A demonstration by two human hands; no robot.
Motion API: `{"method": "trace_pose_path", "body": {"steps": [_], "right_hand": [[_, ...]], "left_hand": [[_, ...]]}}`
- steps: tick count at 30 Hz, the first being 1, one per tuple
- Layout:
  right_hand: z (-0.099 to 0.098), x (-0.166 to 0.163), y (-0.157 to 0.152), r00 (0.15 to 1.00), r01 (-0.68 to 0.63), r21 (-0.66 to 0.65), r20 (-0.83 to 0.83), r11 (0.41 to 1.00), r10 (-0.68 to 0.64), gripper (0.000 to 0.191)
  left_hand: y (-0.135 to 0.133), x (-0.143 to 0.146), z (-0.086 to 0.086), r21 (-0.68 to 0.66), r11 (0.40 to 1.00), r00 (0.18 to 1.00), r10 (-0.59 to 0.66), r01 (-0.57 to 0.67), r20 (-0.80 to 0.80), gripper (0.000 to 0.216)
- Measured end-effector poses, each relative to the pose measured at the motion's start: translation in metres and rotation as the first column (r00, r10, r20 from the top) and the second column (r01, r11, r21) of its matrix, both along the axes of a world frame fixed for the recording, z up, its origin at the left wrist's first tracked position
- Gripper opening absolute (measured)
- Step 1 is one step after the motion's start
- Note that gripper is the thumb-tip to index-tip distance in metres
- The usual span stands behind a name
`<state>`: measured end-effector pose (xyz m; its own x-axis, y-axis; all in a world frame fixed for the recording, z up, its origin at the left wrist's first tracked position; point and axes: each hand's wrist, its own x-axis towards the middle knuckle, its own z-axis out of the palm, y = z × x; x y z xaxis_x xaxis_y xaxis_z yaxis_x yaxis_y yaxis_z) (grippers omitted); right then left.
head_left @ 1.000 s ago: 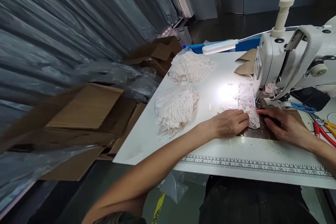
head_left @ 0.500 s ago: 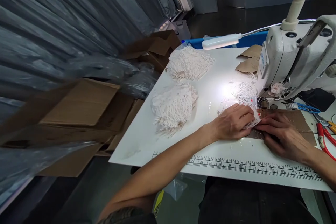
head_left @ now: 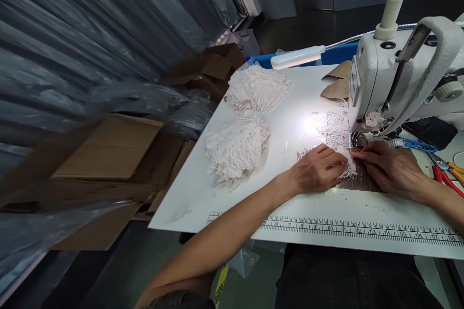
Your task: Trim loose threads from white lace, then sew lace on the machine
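A white lace piece (head_left: pixel 350 170) lies at the needle area of the sewing machine (head_left: pixel 369 72), with more lace (head_left: pixel 330 125) spread behind it under the lamp light. My left hand (head_left: pixel 319 169) is closed, its curled fingers gripping the lace from the left. My right hand (head_left: pixel 393 168) pinches the lace's right edge close to the presser foot, thumb and index finger together. Beneath both hands is a brown plate (head_left: pixel 360 183) on the white table. The fingertips partly cover the lace edge.
Two piles of white lace, a far pile (head_left: pixel 257 89) and a near pile (head_left: pixel 237 149), lie on the left of the table (head_left: pixel 188 198). Red-handled cutters (head_left: pixel 447 181) lie at the right. A printed ruler (head_left: pixel 333 228) runs along the front edge. Cardboard boxes (head_left: pixel 108 147) stand left.
My right hand has moved up and toward the presser foot, now pinching the lace edge. My left hand keeps hold of the lace. The view has shifted slightly right.
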<state>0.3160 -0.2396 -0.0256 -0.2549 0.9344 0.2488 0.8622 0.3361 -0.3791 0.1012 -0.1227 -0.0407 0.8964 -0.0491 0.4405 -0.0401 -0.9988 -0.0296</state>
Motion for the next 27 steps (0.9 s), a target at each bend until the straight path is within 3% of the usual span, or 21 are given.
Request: {"method": "trace_pose_path", "body": {"steps": [7, 11, 16, 19, 23, 27], "right_hand": [[-0.014, -0.003, 0.0, 0.981, -0.049, 0.131, 0.192, 0.99, 0.024, 0.043], [-0.022, -0.004, 0.001, 0.968, -0.002, 0.097, 0.251, 0.995, -0.023, 0.04], [-0.024, -0.006, 0.0, 0.978, 0.06, 0.086, 0.192, 0.994, -0.076, 0.04], [-0.02, -0.004, -0.001, 0.987, 0.024, 0.103, 0.154, 0.994, -0.04, 0.043], [-0.014, -0.007, 0.001, 0.97, -0.02, 0.094, 0.241, 0.995, -0.003, 0.043], [-0.014, -0.016, 0.004, 0.928, 0.094, 0.058, 0.357, 0.994, -0.108, 0.038]], "left_hand": [[0.003, 0.002, -0.003, 0.075, 0.997, 0.992, -0.037, 0.028, 0.117, 0.014], [0.002, 0.004, -0.003, 0.077, 0.996, 0.975, -0.054, 0.038, 0.213, 0.014], [0.001, 0.004, 0.0, 0.116, 0.992, 0.979, -0.074, 0.053, 0.188, 0.011], [0.0, 0.005, 0.002, 0.187, 0.982, 0.976, -0.072, 0.034, 0.203, 0.015], [-0.003, 0.005, 0.006, 0.269, 0.962, 0.965, -0.119, 0.054, 0.232, 0.022], [-0.004, 0.004, 0.006, 0.299, 0.95, 0.974, -0.148, 0.092, 0.17, 0.024]]}}
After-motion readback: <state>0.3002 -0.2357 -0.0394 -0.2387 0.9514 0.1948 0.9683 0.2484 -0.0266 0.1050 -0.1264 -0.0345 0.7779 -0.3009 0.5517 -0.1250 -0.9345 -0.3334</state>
